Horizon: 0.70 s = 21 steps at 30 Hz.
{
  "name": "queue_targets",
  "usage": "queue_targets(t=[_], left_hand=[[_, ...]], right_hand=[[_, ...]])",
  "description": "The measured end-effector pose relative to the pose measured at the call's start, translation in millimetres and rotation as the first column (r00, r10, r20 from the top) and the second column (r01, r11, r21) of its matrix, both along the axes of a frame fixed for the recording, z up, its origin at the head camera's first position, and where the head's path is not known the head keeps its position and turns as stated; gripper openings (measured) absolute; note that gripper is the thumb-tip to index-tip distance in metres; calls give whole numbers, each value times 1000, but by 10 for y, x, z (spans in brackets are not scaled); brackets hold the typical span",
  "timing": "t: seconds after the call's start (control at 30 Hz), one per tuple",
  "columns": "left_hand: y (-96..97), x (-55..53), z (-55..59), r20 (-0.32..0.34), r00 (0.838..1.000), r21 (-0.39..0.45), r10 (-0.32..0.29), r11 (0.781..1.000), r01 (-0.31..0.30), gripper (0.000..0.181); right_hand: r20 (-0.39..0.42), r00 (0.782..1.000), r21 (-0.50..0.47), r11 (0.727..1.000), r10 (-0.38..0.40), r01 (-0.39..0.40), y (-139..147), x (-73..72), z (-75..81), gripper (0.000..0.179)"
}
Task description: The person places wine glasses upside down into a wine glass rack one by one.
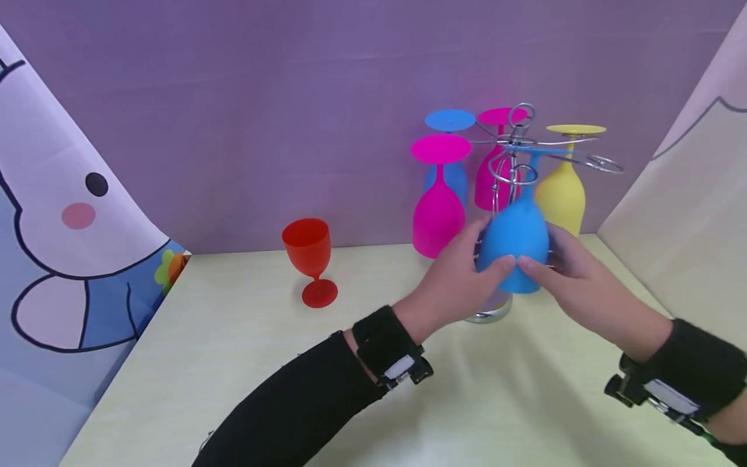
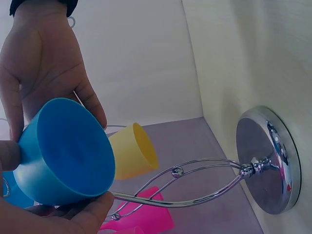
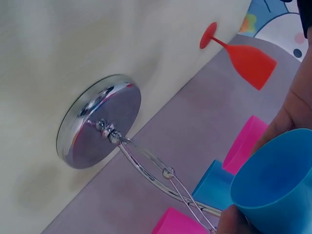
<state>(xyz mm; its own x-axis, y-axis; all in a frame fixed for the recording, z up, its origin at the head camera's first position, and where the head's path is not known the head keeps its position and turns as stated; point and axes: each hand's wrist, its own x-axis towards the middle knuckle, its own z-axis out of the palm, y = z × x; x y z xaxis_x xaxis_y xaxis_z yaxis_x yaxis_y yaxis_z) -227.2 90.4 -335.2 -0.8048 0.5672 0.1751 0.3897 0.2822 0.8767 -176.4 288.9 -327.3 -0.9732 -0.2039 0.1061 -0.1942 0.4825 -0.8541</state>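
Both hands hold a blue goblet [image 1: 516, 237] upside down at the front of a chrome glass rack [image 1: 513, 139]. The left hand [image 1: 461, 275] grips its bowl from the left and the right hand [image 1: 589, 292] from the right, thumbs close together in front. The goblet's stem and foot rise among the rack's wire loops; whether the foot rests on a loop I cannot tell. In the left wrist view the mouth of the blue goblet [image 2: 78, 146] faces the camera, with fingers on either side.
Hanging upside down around the rack are pink goblets [image 1: 439, 214] [image 1: 490, 181], another blue goblet [image 1: 450, 120] and a yellow goblet [image 1: 561, 191]. A red goblet [image 1: 307, 250] stands upright on the pale table [image 1: 233, 363], left of the rack. The round chrome base [image 2: 268, 161] sits on the table.
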Motion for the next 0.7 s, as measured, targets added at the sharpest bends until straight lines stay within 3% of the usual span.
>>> queue_targets(t=[0.4, 0.7], left_hand=[[-28, 21, -37, 73, 997, 49, 17, 999, -20, 74], [-54, 22, -32, 46, 999, 56, 24, 998, -26, 78]], right_hand=[[-29, 999, 72, 997, -16, 18, -35, -63, 17, 78], [-87, 996, 124, 992, -11, 22, -59, -50, 24, 76]])
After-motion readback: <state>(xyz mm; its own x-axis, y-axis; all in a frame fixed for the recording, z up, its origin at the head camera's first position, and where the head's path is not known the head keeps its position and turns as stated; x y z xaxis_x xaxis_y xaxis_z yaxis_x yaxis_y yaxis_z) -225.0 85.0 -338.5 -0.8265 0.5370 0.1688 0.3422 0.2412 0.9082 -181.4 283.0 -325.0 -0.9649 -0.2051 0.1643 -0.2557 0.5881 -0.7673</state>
